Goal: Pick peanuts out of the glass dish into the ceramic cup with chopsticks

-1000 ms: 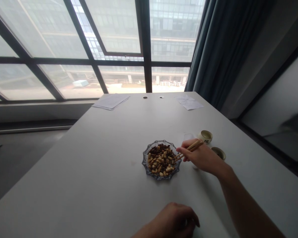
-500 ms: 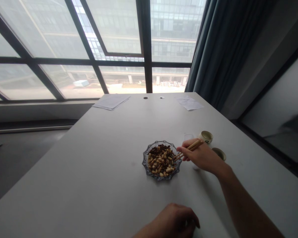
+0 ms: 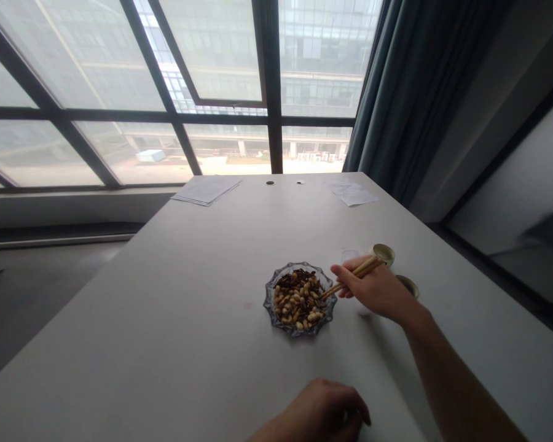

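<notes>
My right hand (image 3: pixel 368 285) is closed round a pair of wooden chopsticks (image 3: pixel 354 276). Their tips dip into the right side of a scalloped glass bowl (image 3: pixel 270 307). Peanuts in their shells (image 3: pixel 295 301) fill most of the bowl, with dark, thin seeds (image 3: pixel 291 277) among them, mainly toward the back. Whether anything is pinched between the tips is too small to tell. Nearer to me, my left hand (image 3: pixel 325 408) rests on the table with its fingers loosely curled in and nothing visible in them.
Behind my right hand stand two small cups (image 3: pixel 384 253), partly covered by it, and a clear container (image 3: pixel 349 254). The white table (image 3: pixel 188 294) bears a stack of papers (image 3: pixel 207 189) at far left and loose sheets (image 3: pixel 352 191) at far right. Windows and a dark curtain lie beyond.
My right hand has shifted very slightly right, and the chopsticks' tips remain at the bowl's right side. My left hand has stayed in place.
</notes>
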Demonstrator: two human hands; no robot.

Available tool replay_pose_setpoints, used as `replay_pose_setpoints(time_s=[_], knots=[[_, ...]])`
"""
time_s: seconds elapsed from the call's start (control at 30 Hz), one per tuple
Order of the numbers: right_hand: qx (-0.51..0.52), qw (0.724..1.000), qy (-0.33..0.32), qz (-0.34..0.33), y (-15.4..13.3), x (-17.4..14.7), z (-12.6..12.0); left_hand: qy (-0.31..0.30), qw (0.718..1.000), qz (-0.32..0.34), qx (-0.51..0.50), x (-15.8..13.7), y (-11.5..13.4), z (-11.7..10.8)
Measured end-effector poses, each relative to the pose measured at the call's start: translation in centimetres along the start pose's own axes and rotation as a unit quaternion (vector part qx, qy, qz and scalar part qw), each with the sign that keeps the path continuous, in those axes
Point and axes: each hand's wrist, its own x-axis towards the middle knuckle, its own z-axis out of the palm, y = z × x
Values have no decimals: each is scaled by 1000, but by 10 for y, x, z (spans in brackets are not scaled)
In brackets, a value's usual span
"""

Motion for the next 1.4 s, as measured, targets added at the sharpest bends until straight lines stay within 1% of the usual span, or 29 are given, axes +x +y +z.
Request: replay_pose_setpoints(time_s=[0.13,0.23,0.3,0.4,0.43,0.5,0.6,0.67,0.7,0.8,0.87,0.9,0.97,1.07,1.13,1.2,1.23,1.27,1.33,1.4], knots=[[-8,999,50,-2,-9,-13,-17,5,1000,5,-1,0,1,0],[-38,992,118,5,-15,-30,-40,9,1000,1,-4,0,4,-1],[-65,981,182,28,-15,-43,-57,13,1000,-1,-6,-1,6,-1],[-107,955,268,72,-7,-59,-83,18,1000,-6,-5,-1,9,-1],[-117,947,285,88,-3,-62,-89,20,1000,-8,-6,-2,10,-1],[-127,939,297,121,7,-62,-98,22,1000,-14,-7,-1,11,-1],[-124,937,278,169,23,-51,-101,21,1000,-19,-3,-1,12,-2],[-124,941,261,176,34,-40,-97,18,1000,-24,6,-1,12,-2],[-126,944,255,166,39,-34,-95,16,1000,-25,10,-1,12,-2],[-136,952,251,110,51,-24,-90,4,1000,-23,8,-1,10,-2],[-137,954,251,93,55,-22,-89,0,1000,-21,2,0,10,-2],[-135,954,251,96,55,-22,-89,1,1000,-20,-1,0,10,-2],[-128,952,251,122,51,-24,-91,5,1000,-19,-2,0,11,-3],[-137,943,260,155,40,-28,-93,6,1000,-17,1,0,12,-3],[-133,940,282,137,31,-30,-93,5,1000,-15,1,0,13,-3],[-87,946,299,89,21,-30,-88,8,1000,-16,2,-1,14,-4],[-53,952,293,64,16,-30,-83,9,1000,-18,3,-1,14,-4],[-21,960,275,42,10,-29,-77,10,1000,-20,4,-1,14,-4],[18,979,204,13,-1,-26,-62,8,1000,-21,5,-1,14,-4],[14,993,120,-5,-10,-21,-44,5,1000,-15,2,-1,13,-4]])
